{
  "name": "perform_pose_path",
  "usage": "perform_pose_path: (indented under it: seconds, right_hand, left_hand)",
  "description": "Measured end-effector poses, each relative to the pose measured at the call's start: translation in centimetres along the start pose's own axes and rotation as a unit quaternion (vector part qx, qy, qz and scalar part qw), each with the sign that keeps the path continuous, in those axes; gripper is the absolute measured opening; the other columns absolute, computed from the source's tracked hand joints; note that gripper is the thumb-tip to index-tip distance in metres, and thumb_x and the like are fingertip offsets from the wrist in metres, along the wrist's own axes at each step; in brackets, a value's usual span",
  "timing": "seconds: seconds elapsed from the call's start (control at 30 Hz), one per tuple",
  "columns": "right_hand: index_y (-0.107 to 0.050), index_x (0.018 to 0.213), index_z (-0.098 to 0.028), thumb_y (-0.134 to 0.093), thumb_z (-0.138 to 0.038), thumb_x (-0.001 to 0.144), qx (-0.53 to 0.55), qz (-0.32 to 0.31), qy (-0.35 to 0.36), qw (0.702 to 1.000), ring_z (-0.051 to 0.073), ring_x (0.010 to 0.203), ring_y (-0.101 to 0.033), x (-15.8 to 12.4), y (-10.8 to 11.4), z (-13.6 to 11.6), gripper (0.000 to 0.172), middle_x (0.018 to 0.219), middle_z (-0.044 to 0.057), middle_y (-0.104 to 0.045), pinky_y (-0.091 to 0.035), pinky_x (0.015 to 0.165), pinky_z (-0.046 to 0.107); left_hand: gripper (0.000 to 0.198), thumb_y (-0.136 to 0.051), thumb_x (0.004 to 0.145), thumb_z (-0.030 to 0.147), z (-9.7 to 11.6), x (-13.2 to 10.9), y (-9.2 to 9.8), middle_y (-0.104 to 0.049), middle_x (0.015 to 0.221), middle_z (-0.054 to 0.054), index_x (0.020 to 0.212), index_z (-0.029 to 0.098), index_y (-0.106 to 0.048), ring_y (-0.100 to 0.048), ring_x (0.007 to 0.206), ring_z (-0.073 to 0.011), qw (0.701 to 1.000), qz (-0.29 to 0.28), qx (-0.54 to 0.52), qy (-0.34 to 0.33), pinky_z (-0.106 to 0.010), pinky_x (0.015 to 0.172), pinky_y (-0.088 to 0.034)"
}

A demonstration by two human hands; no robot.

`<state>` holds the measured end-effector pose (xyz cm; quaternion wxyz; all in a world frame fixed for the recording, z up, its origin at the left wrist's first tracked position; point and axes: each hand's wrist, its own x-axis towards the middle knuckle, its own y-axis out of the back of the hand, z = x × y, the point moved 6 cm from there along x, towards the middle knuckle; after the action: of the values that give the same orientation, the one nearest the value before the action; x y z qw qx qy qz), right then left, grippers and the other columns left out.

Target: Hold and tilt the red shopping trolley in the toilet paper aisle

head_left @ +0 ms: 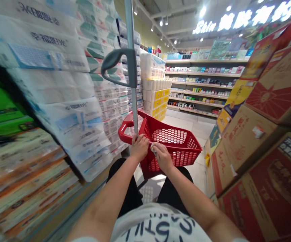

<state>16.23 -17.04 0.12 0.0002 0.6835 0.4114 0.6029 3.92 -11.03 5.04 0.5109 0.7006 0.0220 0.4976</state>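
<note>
A red plastic rolling shopping basket [170,134] with perforated sides stands in front of my knees. Its grey pull pole rises upright, topped by a grey loop handle [115,65]. My left hand [140,148] is closed over the basket's near rim, just beside the foot of the pole. Close to its right, my right hand [162,155] pinches a small pale crumpled cloth [153,147] against the same rim. The cloth is mostly covered by the fingers. A red carry handle [125,129] sticks out on the basket's left.
Stacked tissue packs [69,84] line the left side, with more paper rolls [154,89] further on. Cardboard boxes [248,134] are piled on the right. Shelves of small goods [203,74] close off the aisle's far end, beyond a pale tiled floor [179,117].
</note>
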Motion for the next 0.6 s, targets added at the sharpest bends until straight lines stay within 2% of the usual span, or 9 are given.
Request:
perform_pose_path:
  seconds: [0.07,0.23,0.43,0.53,0.6]
  right_hand:
    - [-0.063,0.119,-0.022,-0.042,-0.018,0.095,-0.007,-0.009,0.013,1.000,0.020,0.121,-0.049,-0.4,-0.6,-0.6,0.033,0.124,0.008,-0.059,-0.043,0.105,0.039]
    - [-0.067,0.113,-0.025,-0.041,-0.020,0.097,-0.046,-0.022,-0.022,0.998,0.020,0.115,-0.052,-1.5,-0.9,0.7,0.031,0.118,0.006,-0.061,-0.046,0.101,0.038]
    - [-0.063,0.120,-0.024,-0.047,-0.015,0.094,-0.080,-0.069,0.024,0.994,0.022,0.120,-0.048,-1.9,-1.2,0.8,0.031,0.122,0.007,-0.061,-0.039,0.105,0.042]
    - [-0.063,0.121,-0.023,-0.051,-0.013,0.091,-0.095,-0.123,0.045,0.987,0.024,0.121,-0.047,-3.2,-2.6,1.0,0.034,0.122,0.007,-0.061,-0.039,0.103,0.041]
    - [-0.066,0.115,-0.023,-0.053,-0.013,0.089,-0.105,-0.191,0.049,0.975,0.024,0.118,-0.049,-4.2,-4.2,1.3,0.031,0.120,0.007,-0.063,-0.042,0.098,0.038]
  left_hand:
    - [0.023,-0.038,0.093,0.023,0.0,0.0,0.0,-0.067,0.100,-0.006,0.095,0.025,-0.061,-0.043,0.127,-0.0226,1.000,0.000,-0.004,0.001,-0.051,0.115,-0.011]
    - [0.023,-0.039,0.092,0.022,0.2,0.0,0.1,-0.067,0.099,-0.006,0.095,0.026,-0.061,-0.043,0.126,-0.0222,1.000,0.007,-0.010,0.007,-0.051,0.115,-0.011]
    - [0.024,-0.037,0.093,0.024,0.6,0.1,0.3,-0.066,0.101,-0.007,0.093,0.024,-0.061,-0.044,0.125,-0.0232,1.000,0.009,0.003,0.011,-0.050,0.116,-0.010]
    - [0.024,-0.037,0.093,0.023,0.7,0.1,0.3,-0.066,0.100,-0.007,0.092,0.024,-0.061,-0.044,0.125,-0.0229,1.000,0.004,0.005,0.012,-0.051,0.116,-0.010]
    - [0.025,-0.036,0.093,0.023,0.7,0.1,0.2,-0.066,0.100,-0.006,0.093,0.024,-0.061,-0.044,0.125,-0.0225,1.000,0.001,0.011,0.014,-0.050,0.116,-0.011]
